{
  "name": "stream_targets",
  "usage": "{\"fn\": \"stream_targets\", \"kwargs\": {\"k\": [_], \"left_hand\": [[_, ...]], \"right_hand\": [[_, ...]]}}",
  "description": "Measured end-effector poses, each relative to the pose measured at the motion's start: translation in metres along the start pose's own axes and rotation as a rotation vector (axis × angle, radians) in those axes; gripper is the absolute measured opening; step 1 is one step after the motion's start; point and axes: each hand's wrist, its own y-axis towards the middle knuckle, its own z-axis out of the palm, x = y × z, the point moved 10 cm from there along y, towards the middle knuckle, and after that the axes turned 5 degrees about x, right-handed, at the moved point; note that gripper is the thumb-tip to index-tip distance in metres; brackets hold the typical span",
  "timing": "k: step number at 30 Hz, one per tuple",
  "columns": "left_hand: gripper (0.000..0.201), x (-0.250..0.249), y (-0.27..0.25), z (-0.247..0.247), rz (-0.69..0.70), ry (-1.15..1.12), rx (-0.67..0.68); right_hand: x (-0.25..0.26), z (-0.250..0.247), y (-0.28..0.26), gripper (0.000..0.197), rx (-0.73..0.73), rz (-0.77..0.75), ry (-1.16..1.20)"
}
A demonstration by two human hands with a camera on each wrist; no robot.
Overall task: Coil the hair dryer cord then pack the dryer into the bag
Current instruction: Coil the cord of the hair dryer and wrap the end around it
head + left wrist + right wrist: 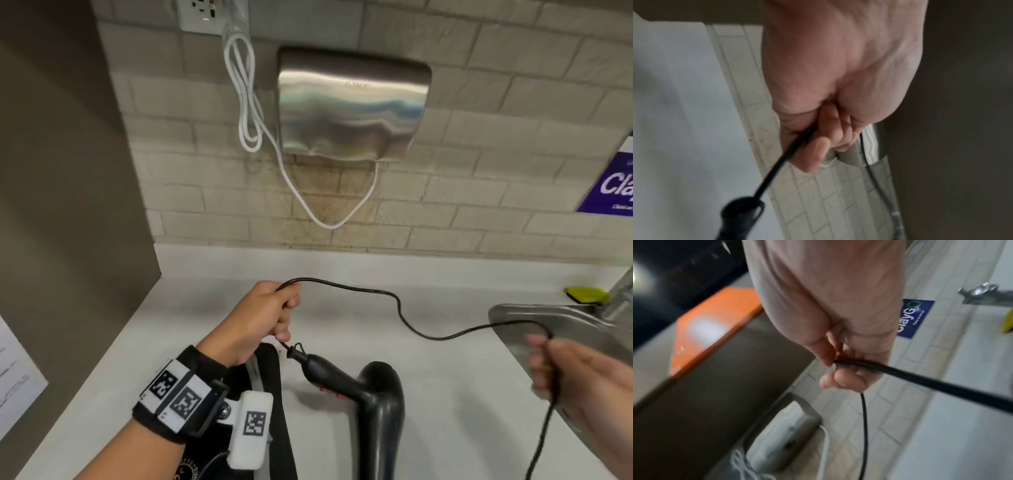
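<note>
A black hair dryer (376, 404) lies on the white counter (445, 394) at the bottom centre, its handle end pointing up-left. My left hand (270, 315) grips the black cord (394, 298) just above the dryer's strain relief (740, 216); the cord runs out of the fist (818, 139) on both sides. From there the cord arcs right to my right hand (561, 370), whose curled fingers (840, 378) hold it; the rest hangs down past the frame's edge. A black bag (274, 411) lies under my left wrist, partly hidden.
A steel hand dryer (349, 102) with a white cable (246, 102) hangs on the tiled wall. A steel sink (548, 318) with a tap and a yellow-green sponge (585, 294) is at the right. A brown partition (68, 171) stands on the left. A blue sign (613, 178) is on the wall.
</note>
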Motion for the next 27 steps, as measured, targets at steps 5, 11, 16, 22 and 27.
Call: {"fn": "stream_targets", "kwargs": {"k": [5,11,16,22,27], "left_hand": [[0.041,-0.031,-0.018,0.018,0.011,0.006,0.034],[0.036,-0.054,-0.040,0.048,0.027,-0.043,0.135],[0.035,-0.064,-0.053,0.069,0.012,-0.087,0.231],[0.032,-0.067,-0.062,0.057,0.052,-0.287,0.244],[0.036,-0.048,-0.076,0.060,0.114,-0.333,0.318]], "right_hand": [[-0.056,0.013,-0.015,0.061,-0.068,0.140,-0.754],[-0.012,0.108,-0.014,0.057,-0.044,-0.247,-0.853],[0.014,0.217,-0.022,0.048,0.326,-0.493,-0.811],[0.032,0.234,-0.010,0.016,0.400,-0.511,-0.544],[0.049,0.225,0.001,0.013,0.233,-0.602,-0.565]]}}
